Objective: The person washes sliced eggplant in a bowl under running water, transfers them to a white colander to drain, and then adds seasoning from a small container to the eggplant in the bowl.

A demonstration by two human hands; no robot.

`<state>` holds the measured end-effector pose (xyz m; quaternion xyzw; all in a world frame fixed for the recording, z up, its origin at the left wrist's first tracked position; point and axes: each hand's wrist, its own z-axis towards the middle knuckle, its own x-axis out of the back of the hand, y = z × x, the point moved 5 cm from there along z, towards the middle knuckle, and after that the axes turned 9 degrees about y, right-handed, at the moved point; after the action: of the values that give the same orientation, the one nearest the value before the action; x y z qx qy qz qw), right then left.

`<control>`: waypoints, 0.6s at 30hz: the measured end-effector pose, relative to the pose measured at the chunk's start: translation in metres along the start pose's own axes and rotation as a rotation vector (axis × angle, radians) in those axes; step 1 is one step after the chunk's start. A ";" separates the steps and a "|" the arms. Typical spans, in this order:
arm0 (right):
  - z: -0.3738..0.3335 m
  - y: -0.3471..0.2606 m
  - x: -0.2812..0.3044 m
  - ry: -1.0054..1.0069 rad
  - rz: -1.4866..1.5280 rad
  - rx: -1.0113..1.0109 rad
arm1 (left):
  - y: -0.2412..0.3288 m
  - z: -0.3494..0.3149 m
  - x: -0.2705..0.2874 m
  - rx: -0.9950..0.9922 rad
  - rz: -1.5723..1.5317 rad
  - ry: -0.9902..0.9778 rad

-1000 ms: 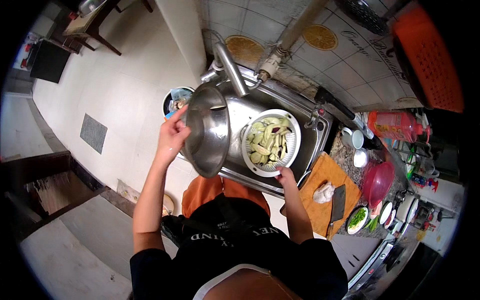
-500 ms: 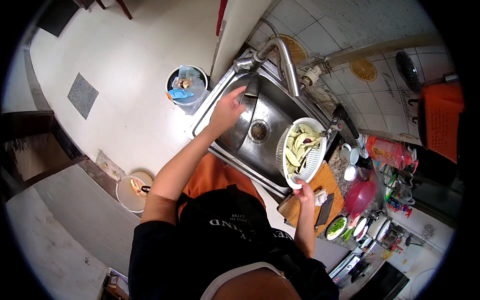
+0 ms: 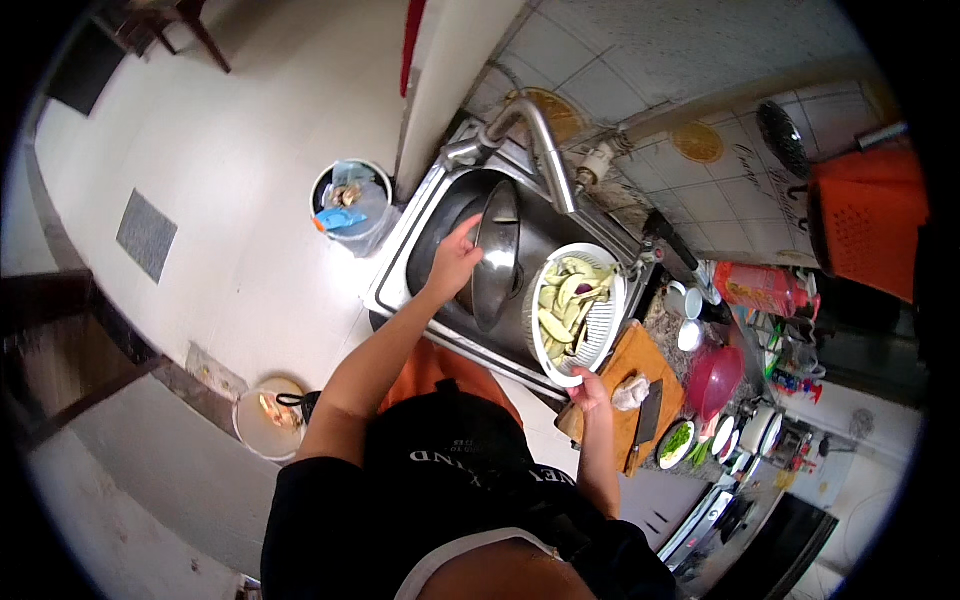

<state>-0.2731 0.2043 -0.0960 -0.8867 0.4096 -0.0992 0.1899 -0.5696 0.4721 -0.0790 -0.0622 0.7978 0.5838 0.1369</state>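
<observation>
Far left of the sink: smooth pale floor with one rough-looking grey stone diamond (image 3: 146, 236) set into it. Lower left of the sink, a round, pale, translucent-looking tub (image 3: 270, 418). Just left of the sink, a round white-rimmed pail (image 3: 352, 200) lined with thin, crinkled clear plastic.

The sink (image 3: 385, 290): brushed steel, rounded corners, flat rim. Over its left part, the left hand (image 3: 458, 262) grips the edge of a metal bowl (image 3: 497, 260), index finger stretched along the side. Bowl stands tipped on edge over the middle of the sink, a narrow oval from here, dark grey with a bright glint; cannot tell if it touches the sink bottom. Curved steel faucet (image 3: 548, 150) at the sink's back edge.

Over the sink's right end, a white plastic colander (image 3: 600, 335), round, slotted, tilted. Inside, pale green-cream slices (image 3: 562, 310), long and curved, heaped loosely, one dark purple piece among them. The right hand (image 3: 590, 390) pinches its near rim, fingers closed on it.

Right of the sink: a wooden board (image 3: 625, 360), orange-brown, bearing a white lump (image 3: 630, 392) and a flat dark cleaver (image 3: 649, 415). Farther right, a glossy pink bowl (image 3: 716, 380).
</observation>
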 end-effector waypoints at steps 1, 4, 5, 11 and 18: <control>0.002 0.002 0.002 -0.001 -0.004 0.017 | -0.003 0.000 -0.004 0.057 -0.035 0.004; -0.018 0.003 -0.016 0.050 -0.005 0.046 | -0.032 0.003 -0.016 0.209 -0.170 -0.012; -0.022 0.006 -0.015 0.029 -0.013 0.038 | -0.047 0.004 -0.021 0.233 -0.187 -0.023; 0.002 0.012 0.021 0.081 -0.033 0.094 | -0.078 0.002 -0.024 0.354 -0.205 0.002; 0.001 -0.009 -0.010 0.234 -0.180 0.211 | -0.112 0.014 0.028 0.103 0.708 0.273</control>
<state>-0.2730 0.2170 -0.0930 -0.8773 0.3353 -0.2609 0.2234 -0.5652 0.4524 -0.1932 0.1470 0.8090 0.5407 -0.1776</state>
